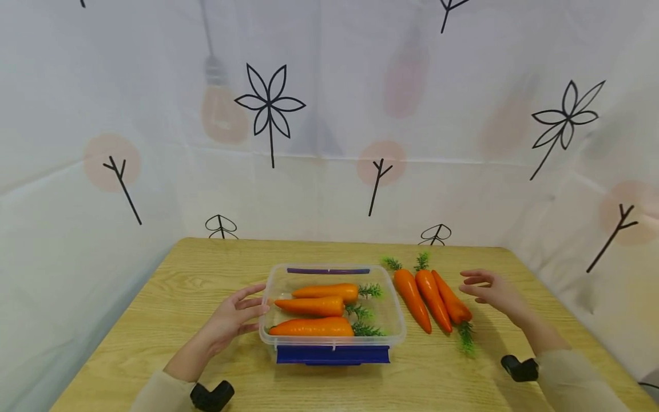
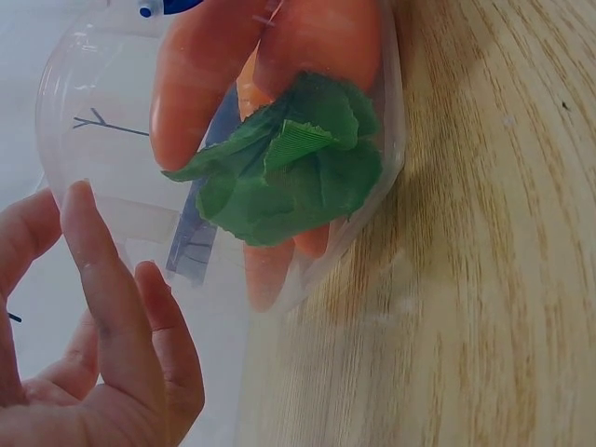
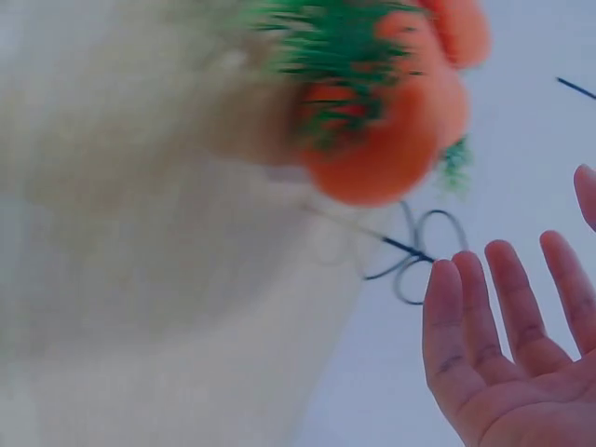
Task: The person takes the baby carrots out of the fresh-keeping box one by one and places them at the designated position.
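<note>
A clear plastic box [image 1: 392,303] with a blue latch [image 1: 333,355] at its front holds three orange carrots with green tops, the nearest carrot [image 1: 311,327] lying along the front. In the left wrist view, a broad green leaf [image 2: 289,172] shows through the box's end wall. My left hand [image 1: 234,317] is at the box's left side, fingers slightly bent, fingertips at the rim. To the right of the box, three more carrots lie on the table, the rightmost carrot [image 1: 453,300] with its top toward me. My right hand [image 1: 491,290] hovers just right of it, holding nothing.
The wooden table [image 1: 206,269] ends at the back against a pale patterned cloth [image 1: 319,189], which also hangs at both sides. Black straps or mounts sit at both wrists, one mount [image 1: 212,396] below the left hand.
</note>
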A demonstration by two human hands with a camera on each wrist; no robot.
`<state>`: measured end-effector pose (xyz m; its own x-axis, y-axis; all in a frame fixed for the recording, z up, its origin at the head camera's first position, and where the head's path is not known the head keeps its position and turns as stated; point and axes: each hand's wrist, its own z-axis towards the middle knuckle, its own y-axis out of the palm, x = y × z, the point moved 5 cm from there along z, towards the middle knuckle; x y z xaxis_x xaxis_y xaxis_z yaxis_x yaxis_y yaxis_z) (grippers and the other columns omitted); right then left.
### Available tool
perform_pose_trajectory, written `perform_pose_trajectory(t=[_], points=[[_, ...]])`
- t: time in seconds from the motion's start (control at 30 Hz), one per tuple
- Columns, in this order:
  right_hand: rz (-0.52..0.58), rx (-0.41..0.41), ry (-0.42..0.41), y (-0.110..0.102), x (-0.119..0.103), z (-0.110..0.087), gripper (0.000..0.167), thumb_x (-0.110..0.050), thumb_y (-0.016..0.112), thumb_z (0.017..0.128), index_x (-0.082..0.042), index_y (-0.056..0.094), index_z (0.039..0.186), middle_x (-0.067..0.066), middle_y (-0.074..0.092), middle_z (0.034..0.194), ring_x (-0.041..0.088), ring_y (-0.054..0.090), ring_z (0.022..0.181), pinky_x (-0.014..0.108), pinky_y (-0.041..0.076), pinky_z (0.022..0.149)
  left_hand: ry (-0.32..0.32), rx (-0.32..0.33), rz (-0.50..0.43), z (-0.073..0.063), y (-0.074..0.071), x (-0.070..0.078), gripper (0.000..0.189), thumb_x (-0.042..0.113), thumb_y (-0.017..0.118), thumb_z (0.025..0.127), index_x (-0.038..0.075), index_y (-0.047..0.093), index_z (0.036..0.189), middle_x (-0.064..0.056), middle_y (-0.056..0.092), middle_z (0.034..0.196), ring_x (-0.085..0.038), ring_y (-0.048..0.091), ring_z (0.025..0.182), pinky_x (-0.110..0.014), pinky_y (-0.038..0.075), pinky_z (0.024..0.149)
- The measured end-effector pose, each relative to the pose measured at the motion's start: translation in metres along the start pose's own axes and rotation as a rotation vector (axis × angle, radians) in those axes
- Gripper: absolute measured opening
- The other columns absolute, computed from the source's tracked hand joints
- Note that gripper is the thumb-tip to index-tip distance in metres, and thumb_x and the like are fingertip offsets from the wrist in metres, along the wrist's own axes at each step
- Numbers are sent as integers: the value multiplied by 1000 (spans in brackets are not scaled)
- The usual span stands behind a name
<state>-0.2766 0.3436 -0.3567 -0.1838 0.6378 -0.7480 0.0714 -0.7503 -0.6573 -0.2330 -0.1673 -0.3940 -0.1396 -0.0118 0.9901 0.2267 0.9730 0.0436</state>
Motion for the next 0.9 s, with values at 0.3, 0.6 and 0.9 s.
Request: perform_pose_trajectory(t=[0.3,0.6,0.9], points=[[-36,-5,-57,-6,-33,14,51,-23,61,91,8,47,129,28,55,115,37,58,98,29,52,71,-4,11,11,1,0,-2,64,17,65,88,4,33,142,-27,40,135,-29,54,108,-33,52,77],[-61,-14,-77,-1,-59,28,52,-28,62,91,2,48,131,25,55,117,35,58,100,33,52,73,-10,11,28,3,1,0,66,18,67,87,5,34,142,-28,39,137,-34,53,109,-36,52,79],[-16,-61,-100,14,-87,38,47,-25,63,90,-1,51,129,23,56,117,34,58,100,43,50,80,-16,19,27,5,-1,0,62,15,65,88,5,35,142,-27,40,136,-33,54,109,-36,52,79]])
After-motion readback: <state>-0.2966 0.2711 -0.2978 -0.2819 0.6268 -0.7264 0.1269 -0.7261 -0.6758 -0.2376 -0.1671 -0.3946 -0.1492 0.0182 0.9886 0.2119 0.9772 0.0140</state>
